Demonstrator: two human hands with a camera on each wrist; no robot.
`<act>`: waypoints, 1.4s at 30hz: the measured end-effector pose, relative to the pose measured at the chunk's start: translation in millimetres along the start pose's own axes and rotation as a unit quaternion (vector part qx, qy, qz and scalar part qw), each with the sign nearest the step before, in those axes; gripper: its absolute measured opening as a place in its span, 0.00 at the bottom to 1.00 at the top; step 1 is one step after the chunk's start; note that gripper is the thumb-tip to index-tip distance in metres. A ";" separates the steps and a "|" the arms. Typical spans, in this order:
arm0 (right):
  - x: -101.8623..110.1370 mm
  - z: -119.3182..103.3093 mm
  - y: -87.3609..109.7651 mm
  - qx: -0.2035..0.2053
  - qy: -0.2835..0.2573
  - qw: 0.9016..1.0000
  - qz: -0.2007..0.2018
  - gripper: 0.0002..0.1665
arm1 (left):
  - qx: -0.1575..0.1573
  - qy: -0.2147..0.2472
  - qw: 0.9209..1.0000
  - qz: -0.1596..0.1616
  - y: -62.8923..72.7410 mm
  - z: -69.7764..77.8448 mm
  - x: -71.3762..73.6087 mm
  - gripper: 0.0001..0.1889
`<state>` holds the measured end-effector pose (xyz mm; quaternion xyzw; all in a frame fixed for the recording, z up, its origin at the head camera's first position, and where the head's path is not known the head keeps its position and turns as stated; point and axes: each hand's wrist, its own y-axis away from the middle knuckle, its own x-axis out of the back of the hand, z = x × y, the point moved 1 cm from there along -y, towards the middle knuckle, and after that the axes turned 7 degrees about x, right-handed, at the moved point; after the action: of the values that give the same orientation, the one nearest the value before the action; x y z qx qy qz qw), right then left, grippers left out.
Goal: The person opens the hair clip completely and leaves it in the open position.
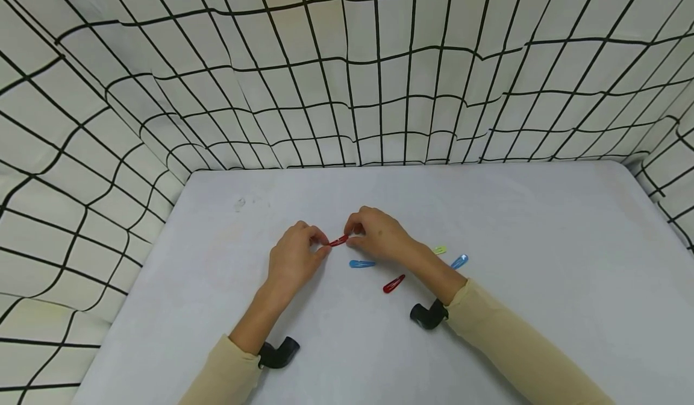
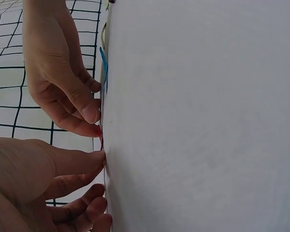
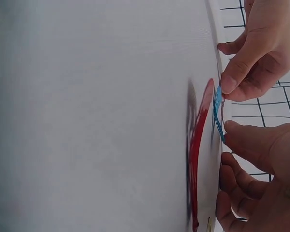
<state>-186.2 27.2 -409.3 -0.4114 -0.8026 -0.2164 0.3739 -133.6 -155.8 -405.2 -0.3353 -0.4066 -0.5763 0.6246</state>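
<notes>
Two hands on one red hair clip (image 1: 338, 240), on or just above the white table (image 1: 542, 242) (cannot tell which): left hand (image 1: 295, 257) at its 8 o'clock end, thumb and forefinger pinched narrow; right hand (image 1: 379, 235) at its 2 o'clock end, also pinched narrow, though firmness impossible to tell. Step in hand, judging by the grip: working this single clip from both ends. Probably calls next for a light, even pinch, without slipping off the slim tips. Snapped or sprung, cannot tell.

From the held clip, near at between 4 and 5 o'clock, a blue clip (image 1: 361, 264); farther, at 4, a second red clip (image 1: 394, 284); at 3, beside the right forearm (image 1: 434, 267), a yellow-green clip (image 1: 440, 250); just past 3, another blue clip (image 1: 459, 261). Mostly slim teardrops, smooth and glossy, likely springy lacquered metal. Tabletop matt, lightly smudged at 10 o'clock; beyond, at 12, wavy black mesh (image 1: 378, 62) against pale backing.
</notes>
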 end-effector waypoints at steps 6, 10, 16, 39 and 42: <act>-0.5 -0.6 -0.7 -0.002 0.001 1.000 0.004 0.09 | 0.001 0.001 1.000 -0.003 0.0 0.4 1.0 0.04; -1.4 -0.3 -1.1 -0.005 -0.002 1.000 0.003 0.07 | 0.007 0.007 1.000 -0.009 0.6 0.8 1.3 0.03; -1.5 -1.6 -1.1 -0.002 -0.013 1.000 0.000 0.04 | 0.010 0.013 1.000 -0.011 1.8 0.1 1.5 0.02; 2.5 9.3 1.1 0.038 -0.127 0.991 0.027 0.05 | 0.001 0.072 0.997 0.009 1.4 -1.8 3.5 0.02; 3.4 10.2 2.1 0.041 -0.145 0.988 0.036 0.05 | 0.000 0.083 0.997 0.012 1.5 -1.8 3.5 0.02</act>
<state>-190.0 36.8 -413.0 -0.4519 -0.8409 -0.1079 0.2776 -131.9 -158.7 -402.8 -0.2917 -0.3493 -0.5944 0.6630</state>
